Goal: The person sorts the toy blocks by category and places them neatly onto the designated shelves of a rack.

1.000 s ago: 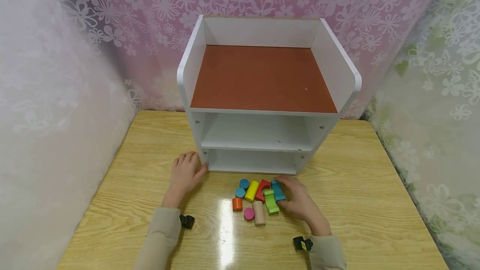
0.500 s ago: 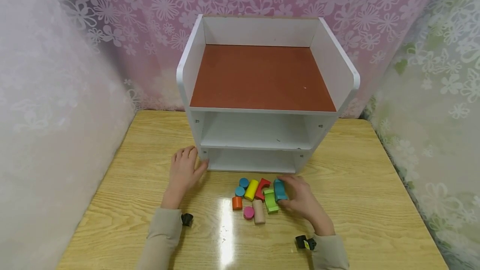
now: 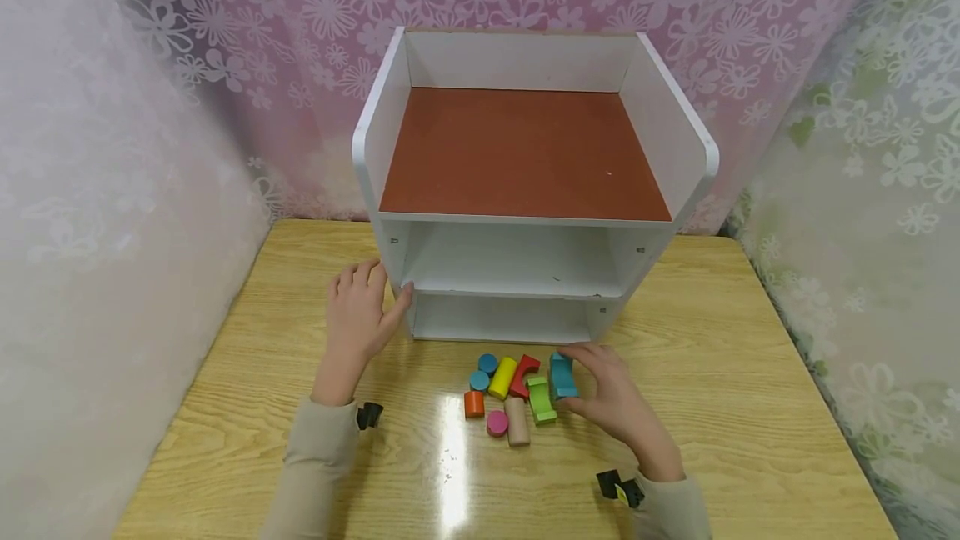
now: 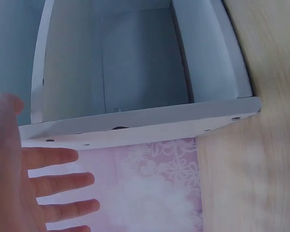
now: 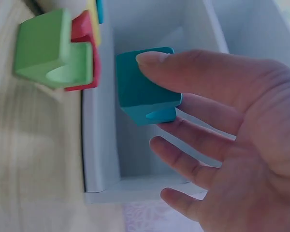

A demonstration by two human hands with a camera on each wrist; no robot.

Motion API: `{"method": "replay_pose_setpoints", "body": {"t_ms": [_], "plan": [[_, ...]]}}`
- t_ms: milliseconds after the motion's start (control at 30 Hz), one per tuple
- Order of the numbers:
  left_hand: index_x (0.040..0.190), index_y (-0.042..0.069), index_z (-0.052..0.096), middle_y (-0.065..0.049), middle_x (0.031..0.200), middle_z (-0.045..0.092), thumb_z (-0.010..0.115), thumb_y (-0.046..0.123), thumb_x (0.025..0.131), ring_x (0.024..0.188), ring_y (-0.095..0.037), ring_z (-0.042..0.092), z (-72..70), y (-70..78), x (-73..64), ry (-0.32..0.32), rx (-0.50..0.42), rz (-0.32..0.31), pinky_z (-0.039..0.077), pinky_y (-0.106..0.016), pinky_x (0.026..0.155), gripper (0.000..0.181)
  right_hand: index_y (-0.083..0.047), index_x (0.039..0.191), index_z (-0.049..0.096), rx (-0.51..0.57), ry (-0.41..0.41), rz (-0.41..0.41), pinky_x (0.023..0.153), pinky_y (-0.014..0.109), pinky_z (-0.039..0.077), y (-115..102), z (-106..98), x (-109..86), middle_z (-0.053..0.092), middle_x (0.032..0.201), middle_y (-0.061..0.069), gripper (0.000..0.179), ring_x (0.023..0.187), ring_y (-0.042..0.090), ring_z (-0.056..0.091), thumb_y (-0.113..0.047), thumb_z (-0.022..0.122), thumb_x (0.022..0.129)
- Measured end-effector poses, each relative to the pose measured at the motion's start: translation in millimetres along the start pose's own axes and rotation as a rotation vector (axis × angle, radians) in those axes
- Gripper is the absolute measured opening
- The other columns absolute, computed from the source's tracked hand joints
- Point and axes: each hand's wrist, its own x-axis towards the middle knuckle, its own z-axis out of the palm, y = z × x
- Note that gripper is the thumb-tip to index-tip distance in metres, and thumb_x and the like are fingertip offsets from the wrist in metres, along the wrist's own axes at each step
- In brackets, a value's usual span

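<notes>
My right hand (image 3: 618, 394) pinches a blue arch block (image 3: 562, 377) between thumb and fingers, at the right end of the group of blocks. In the right wrist view the thumb lies on one end of the blue arch block (image 5: 147, 84), with fingertips behind it. A green arch block (image 3: 541, 400) sits just left of it, and a red arch block (image 3: 524, 376) beyond that. My left hand (image 3: 358, 311) is at the left side of the white shelf unit (image 3: 510, 300), thumb toward its front edge. The left wrist view shows those fingers (image 4: 63, 182) straight and spread, holding nothing.
Left of the arches lie a yellow cylinder (image 3: 502, 378), two blue discs (image 3: 479, 381), an orange cylinder (image 3: 474, 404), a pink disc (image 3: 497, 423) and a plain wooden cylinder (image 3: 517, 422). The shelf unit stands behind them on the wooden table (image 3: 735, 407).
My right hand has drawn the blue arch block a little to the right, away from the green one. The left hand has risen along the shelf unit's left side.
</notes>
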Motion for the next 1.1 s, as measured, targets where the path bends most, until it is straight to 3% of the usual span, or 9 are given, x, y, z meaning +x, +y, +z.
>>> {"method": "replay_pose_setpoints", "body": {"t_ms": [167,533,867,1100], "plan": [[0.108,0.006,0.061,-0.016,0.122,0.055,0.040,0.050,0.093,0.114,-0.041,0.047,-1.6,0.0,4.3,0.001,0.032,0.000,0.035,-0.056,0.094,0.051,-0.011,0.126,0.058,-0.005,0.009,-0.065,0.094,0.051,0.040,-11,-10,0.6,0.056,0.125,0.003,0.065,0.115,0.026,0.048,-0.014,0.085,0.066],[0.117,0.007,0.060,-0.017,0.127,0.051,0.035,0.049,0.095,0.116,-0.041,0.044,0.1,-0.2,6.5,-0.052,0.092,-0.005,0.033,-0.058,0.096,0.053,-0.010,0.126,0.058,-0.013,0.070,-0.249,0.087,0.039,0.043,-43,-43,7.9,0.056,0.118,0.000,0.065,0.107,0.017,0.050,-0.022,0.084,0.068],[0.104,0.002,0.061,-0.019,0.126,0.051,0.034,0.041,0.096,0.116,-0.044,0.044,-2.3,3.5,9.6,-0.094,0.094,0.003,0.033,-0.057,0.096,0.047,-0.011,0.128,0.056,0.020,0.094,-0.362,0.088,0.022,0.041,-70,-76,13.9,0.055,0.120,0.001,0.068,0.106,0.015,0.050,-0.018,0.085,0.067],[0.125,0.000,0.052,-0.020,0.129,0.050,0.035,0.042,0.095,0.118,-0.044,0.043,-2.9,1.5,10.5,-0.074,0.089,0.007,0.033,-0.058,0.096,0.054,-0.006,0.127,0.057,0.045,0.143,-0.479,0.092,0.018,0.038,-92,-100,23.2,0.057,0.120,0.004,0.071,0.106,0.017,0.051,-0.014,0.086,0.063]]}}
